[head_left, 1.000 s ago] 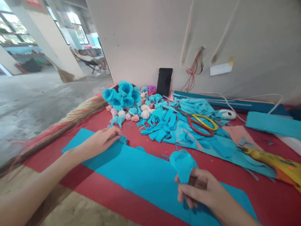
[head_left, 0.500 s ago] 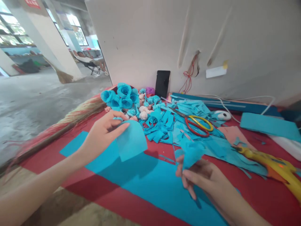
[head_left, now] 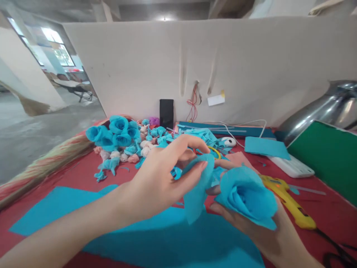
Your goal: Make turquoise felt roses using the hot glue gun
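My left hand [head_left: 170, 178] pinches a blue crepe paper petal [head_left: 196, 199] between thumb and fingers, its rounded edge up. Just right of it, my right hand [head_left: 248, 234] holds a blue paper rose [head_left: 248, 197] from below, its spiralled opening turned toward me. The petal hangs close beside the rose; whether they touch I cannot tell. Under both hands lie wide blue paper sheets [head_left: 156, 238] on the red tabletop [head_left: 75, 173]. Scissors with a yellow handle [head_left: 214, 152] are partly hidden behind my left hand.
Finished blue roses [head_left: 118, 124] cluster at the back left beside small pink and blue buds [head_left: 134, 158]. A black phone [head_left: 166, 113] leans on the white board. To the right are a yellow glue gun [head_left: 291, 203], folded blue paper [head_left: 267, 147], a green board [head_left: 329, 160] and a metal kettle [head_left: 315, 108].
My left hand has carried the petal right, up to the rose. My right hand has turned the rose so its opening faces me. The view has swung right.
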The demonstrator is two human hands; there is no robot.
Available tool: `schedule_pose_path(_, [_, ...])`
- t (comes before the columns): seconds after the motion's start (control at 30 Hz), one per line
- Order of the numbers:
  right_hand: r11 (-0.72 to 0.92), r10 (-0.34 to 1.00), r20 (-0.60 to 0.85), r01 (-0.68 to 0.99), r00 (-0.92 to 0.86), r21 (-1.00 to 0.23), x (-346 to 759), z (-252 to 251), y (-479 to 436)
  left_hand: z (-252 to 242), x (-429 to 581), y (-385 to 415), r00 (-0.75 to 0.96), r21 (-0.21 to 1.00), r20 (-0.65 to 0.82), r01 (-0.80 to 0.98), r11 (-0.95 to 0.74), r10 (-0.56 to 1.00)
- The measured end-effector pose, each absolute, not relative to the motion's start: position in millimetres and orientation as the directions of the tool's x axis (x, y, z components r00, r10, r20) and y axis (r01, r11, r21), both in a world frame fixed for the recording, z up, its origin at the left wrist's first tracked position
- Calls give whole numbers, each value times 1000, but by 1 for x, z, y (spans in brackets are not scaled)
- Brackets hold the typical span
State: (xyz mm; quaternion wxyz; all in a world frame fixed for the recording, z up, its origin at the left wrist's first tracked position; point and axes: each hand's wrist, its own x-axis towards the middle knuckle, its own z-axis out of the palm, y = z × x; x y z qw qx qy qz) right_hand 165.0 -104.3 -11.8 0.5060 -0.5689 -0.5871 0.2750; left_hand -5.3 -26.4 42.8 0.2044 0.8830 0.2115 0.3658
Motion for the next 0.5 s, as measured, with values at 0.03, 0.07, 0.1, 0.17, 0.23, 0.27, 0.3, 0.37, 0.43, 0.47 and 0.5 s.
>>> schedule_pose_path(0.03, [222,936,310,402,169,-888,165,-11,-105,43,-1,-27,647,537,549,213,-816,530])
schedule_pose_path(0.07, [236,926,331,407,181,-883,165,-10,-105,43,3,-27,646,570,538,194,-799,541])
schedule_pose_path(0.1, [245,919,344,405,191,-881,165,-9,-106,43,7,-27,639,622,524,164,-766,563])
schedule_pose_path(0.17, [265,898,381,419,222,-868,164,-8,-109,39,13,-28,623,767,475,53,-639,621])
schedule_pose_path(0.23, [271,869,423,467,257,-841,165,-7,-112,35,17,-30,628,893,398,-99,-439,668])
schedule_pose_path(0.27, [266,856,437,490,275,-830,166,-6,-113,33,18,-33,650,930,351,-160,-331,674])
schedule_pose_path(0.3, [259,850,442,506,285,-823,166,-6,-114,31,19,-35,685,951,309,-196,-241,660])
schedule_pose_path(0.37, [252,848,443,512,293,-821,168,-4,-114,27,19,-40,759,970,245,-191,-153,603])
schedule_pose_path(0.43, [266,831,467,522,302,-811,169,-3,-113,24,18,-43,780,974,220,-148,-170,586])
schedule_pose_path(0.47, [277,813,489,531,315,-801,168,-3,-112,22,18,-43,767,973,221,-132,-189,602])
schedule_pose_path(0.5, [287,791,513,540,332,-791,168,-4,-111,20,18,-44,736,969,236,-133,-206,634])
